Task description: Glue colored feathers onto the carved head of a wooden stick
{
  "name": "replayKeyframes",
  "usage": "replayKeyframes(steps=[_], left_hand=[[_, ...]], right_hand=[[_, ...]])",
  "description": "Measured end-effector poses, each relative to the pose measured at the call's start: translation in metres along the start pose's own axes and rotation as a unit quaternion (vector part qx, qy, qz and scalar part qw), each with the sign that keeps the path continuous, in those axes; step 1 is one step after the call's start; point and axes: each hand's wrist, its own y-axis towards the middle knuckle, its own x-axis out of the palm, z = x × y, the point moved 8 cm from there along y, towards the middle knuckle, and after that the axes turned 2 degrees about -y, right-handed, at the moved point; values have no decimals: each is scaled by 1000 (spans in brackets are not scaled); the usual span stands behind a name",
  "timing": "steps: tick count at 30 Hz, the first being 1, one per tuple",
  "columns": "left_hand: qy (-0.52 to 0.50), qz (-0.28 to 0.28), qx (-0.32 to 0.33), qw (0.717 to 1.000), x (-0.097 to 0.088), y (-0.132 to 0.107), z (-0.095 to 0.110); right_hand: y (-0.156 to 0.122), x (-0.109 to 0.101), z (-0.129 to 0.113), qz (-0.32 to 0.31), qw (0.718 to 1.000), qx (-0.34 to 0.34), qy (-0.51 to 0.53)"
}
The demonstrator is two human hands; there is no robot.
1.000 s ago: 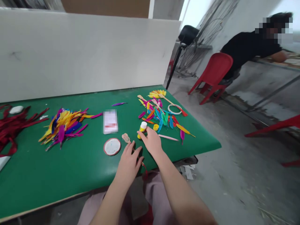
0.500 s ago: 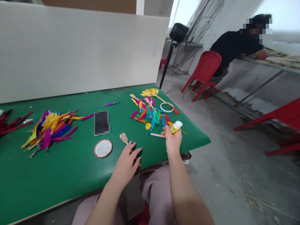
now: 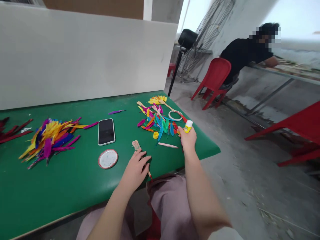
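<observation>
My right hand (image 3: 188, 140) is closed round a small yellow glue stick with a white top (image 3: 188, 126), held upright over the right end of the green table (image 3: 75, 180). My left hand (image 3: 135, 168) lies on the table with fingers spread, pressing on a thin wooden stick whose glued tip (image 3: 136, 145) pokes out beyond the fingertips. A yellow cap (image 3: 156, 135) lies beside a pile of coloured feathers (image 3: 160, 120). A pink stick (image 3: 168, 145) lies just left of my right hand.
A black phone (image 3: 106, 131) and a round red-rimmed lid (image 3: 107, 158) lie left of my left hand. A second feather pile (image 3: 51, 135) sits further left. A white board (image 3: 85, 56) backs the table. Another person in black (image 3: 243, 56) sits on a red chair (image 3: 212, 80).
My right hand picked the glue stick up from the table, carried it right, and now holds it upright. My left hand stayed on the stick.
</observation>
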Motion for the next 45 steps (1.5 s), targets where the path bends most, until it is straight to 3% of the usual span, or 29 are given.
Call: replayKeyframes(steps=[5, 12, 19, 27, 31, 39, 45], left_hand=[[-1, 70, -4, 998, -15, 4, -6], [-21, 74, 4, 997, -15, 8, 1], [-57, 97, -2, 994, -20, 9, 1], [-65, 97, -3, 993, -20, 10, 1], [-74, 98, -5, 992, -20, 11, 1], [-75, 115, -18, 990, -23, 13, -3], [-80, 108, -23, 991, -22, 12, -3]], right_hand=[[39, 21, -16, -70, 989, -33, -130], [45, 46, -24, -138, 972, -63, -180], [38, 36, -30, -170, 976, -60, -122], [15, 28, -30, -297, 945, -68, -123], [24, 34, -34, -258, 946, -88, -177], [33, 75, -45, -204, 952, -115, -198], [45, 61, -30, -191, 969, -62, -142]])
